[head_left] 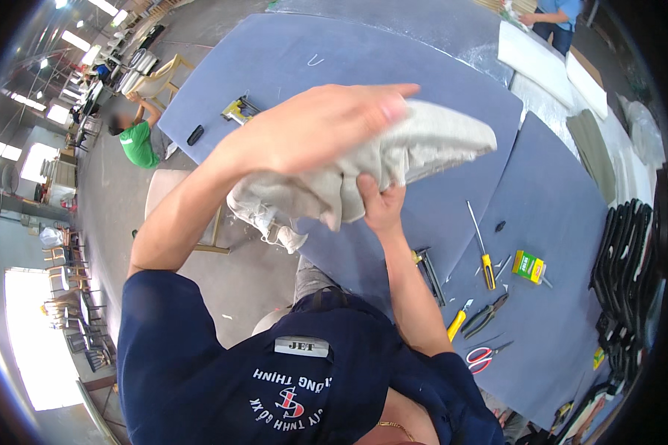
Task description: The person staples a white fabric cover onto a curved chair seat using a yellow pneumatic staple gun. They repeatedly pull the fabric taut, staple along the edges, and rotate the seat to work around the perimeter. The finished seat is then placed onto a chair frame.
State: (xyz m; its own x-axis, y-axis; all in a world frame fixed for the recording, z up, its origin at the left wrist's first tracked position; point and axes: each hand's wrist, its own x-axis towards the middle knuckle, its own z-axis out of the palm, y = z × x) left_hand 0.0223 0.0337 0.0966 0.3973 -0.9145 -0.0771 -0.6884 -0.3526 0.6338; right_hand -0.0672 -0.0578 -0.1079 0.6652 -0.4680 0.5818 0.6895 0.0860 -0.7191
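Above the blue-grey covered table (334, 52) I hold up a beige fabric-covered pad (441, 137), its loose cloth gathered in folds and its frayed threads hanging at the lower left. My right hand (382, 208) grips the pad's near side, thumb against the folds; its other fingers are hidden beneath. Across the top lies my left hand (326, 126), fingers stretched out and slightly blurred. Beyond my left forearm is a yellow-and-metal staple gun (237, 110). Close to my right forearm lies another staple gun (429, 278), dark in colour.
Rightward on the table are a yellow-handled screwdriver (487, 268), a green-and-yellow box (528, 267), pliers (488, 315), a yellow utility knife (460, 320) and red-handled scissors (480, 360). Dark curved pieces (623, 267) stack at the right. A person in green (139, 144) works beside a chair.
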